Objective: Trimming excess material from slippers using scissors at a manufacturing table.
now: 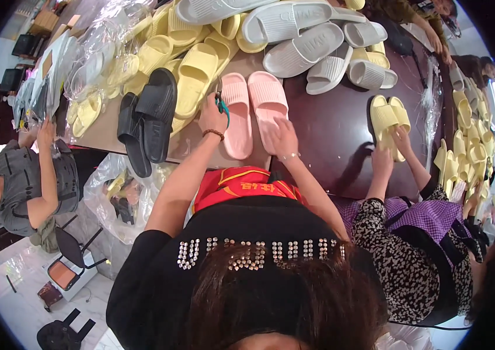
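Note:
Two pink slide sandals lie side by side at the table's near edge, the left one and the right one, toes pointing away from me. My left hand is closed around a small teal-handled tool, perhaps thread snips, beside the left sandal. The tool's tip is hard to make out. My right hand grips the outer edge of the right sandal near its heel. A pair of black slide sandals lies left of my left hand.
Yellow slides and grey slides are heaped beyond my hands on the table. At right a co-worker's hands hold a yellow pair. Another person works at left. A clear plastic bag hangs below the table edge.

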### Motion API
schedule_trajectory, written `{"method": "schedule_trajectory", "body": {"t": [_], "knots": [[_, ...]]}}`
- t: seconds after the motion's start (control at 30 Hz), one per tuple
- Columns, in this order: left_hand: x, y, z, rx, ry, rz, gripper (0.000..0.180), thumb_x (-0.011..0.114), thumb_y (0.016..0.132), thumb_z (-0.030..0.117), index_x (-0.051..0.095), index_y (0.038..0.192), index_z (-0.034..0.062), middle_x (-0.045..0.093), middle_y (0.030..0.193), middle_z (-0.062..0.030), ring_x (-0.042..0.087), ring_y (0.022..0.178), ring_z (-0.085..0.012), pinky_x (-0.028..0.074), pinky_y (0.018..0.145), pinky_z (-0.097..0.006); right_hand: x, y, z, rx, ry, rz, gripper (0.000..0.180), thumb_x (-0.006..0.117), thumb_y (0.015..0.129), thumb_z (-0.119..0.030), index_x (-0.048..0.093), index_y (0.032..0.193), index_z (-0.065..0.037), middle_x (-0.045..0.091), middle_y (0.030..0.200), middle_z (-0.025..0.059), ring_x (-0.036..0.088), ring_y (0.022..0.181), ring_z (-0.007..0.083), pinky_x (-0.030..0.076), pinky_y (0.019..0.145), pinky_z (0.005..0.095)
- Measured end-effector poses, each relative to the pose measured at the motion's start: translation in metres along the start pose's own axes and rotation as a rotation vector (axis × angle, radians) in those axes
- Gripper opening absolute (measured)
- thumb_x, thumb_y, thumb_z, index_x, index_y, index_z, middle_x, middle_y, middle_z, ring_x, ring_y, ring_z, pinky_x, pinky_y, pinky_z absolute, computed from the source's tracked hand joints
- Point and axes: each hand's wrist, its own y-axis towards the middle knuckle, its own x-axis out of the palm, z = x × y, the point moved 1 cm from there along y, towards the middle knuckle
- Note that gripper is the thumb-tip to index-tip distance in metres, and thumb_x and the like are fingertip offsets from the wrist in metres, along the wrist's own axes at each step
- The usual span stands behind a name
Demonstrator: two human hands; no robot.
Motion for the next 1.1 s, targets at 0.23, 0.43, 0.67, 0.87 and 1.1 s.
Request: {"method": "schedule_trajectory", "body": {"t": [0.23, 0.43, 0.67, 0.87, 1.1], "knots": [[-0.002, -0.015, -0.004, -0.057, -0.110, -0.079, 0.041, 0.057, 0.075, 0.018, 0.043, 0.113, 0.0109, 0.055, 0.102, -0.0155, 0.053, 0.090, -0.0343, 0.042, 0.074, -0.042, 0.038, 0.042, -0.046, 0.318, -0.271, -0.259, 0.047, 0.056, 0.067, -0.044, 0.058, 0.090, -0.003, 0.055, 0.099, 0.0156, 0.052, 0.093, 0.0306, 0.030, 0.088, 0.0425], [-0.004, -0.013, -0.010, 0.025, -0.183, -0.078, 0.049, 0.062, 0.071, 0.015, 0.041, 0.114, 0.0067, 0.056, 0.096, -0.0160, 0.055, 0.085, -0.0317, 0.043, 0.072, -0.039, 0.053, 0.057, -0.035, 0.411, -0.354, -0.352, 0.045, 0.056, 0.066, -0.044, 0.062, 0.085, -0.004, 0.057, 0.097, 0.0162, 0.051, 0.094, 0.0280, 0.027, 0.088, 0.0439], [-0.017, -0.016, -0.037, 0.032, -0.748, -0.271, 0.046, 0.059, 0.076, 0.009, 0.038, 0.116, 0.0020, 0.054, 0.084, -0.0067, 0.053, 0.075, -0.0155, 0.043, 0.068, -0.026, 0.024, 0.037, -0.027, 0.441, -0.359, -0.498, 0.034, 0.054, 0.069, -0.031, 0.062, 0.087, -0.003, 0.056, 0.100, 0.0185, 0.043, 0.106, 0.0283, 0.023, 0.092, 0.0428], [-0.047, -0.025, 0.012, 0.118, -1.015, -0.163, 0.045, 0.060, 0.078, 0.011, 0.038, 0.116, -0.0009, 0.049, 0.085, -0.0023, 0.047, 0.078, -0.0094, 0.040, 0.071, -0.021, -0.005, 0.020, -0.041, 0.070, -0.060, 0.148, 0.033, 0.055, 0.068, -0.025, 0.060, 0.090, -0.001, 0.055, 0.100, 0.0194, 0.041, 0.104, 0.0319, 0.020, 0.093, 0.0436], [-0.069, -0.019, 0.058, 0.162, -1.081, -0.196, 0.041, 0.057, 0.081, 0.012, 0.038, 0.115, 0.0007, 0.043, 0.086, 0.0006, 0.040, 0.076, -0.0061, 0.036, 0.068, -0.019, -0.016, 0.028, -0.053, 0.157, 0.330, 0.369, 0.032, 0.054, 0.066, -0.020, 0.058, 0.090, 0.001, 0.054, 0.098, 0.0186, 0.040, 0.096, 0.0334, 0.020, 0.092, 0.0436]]}}
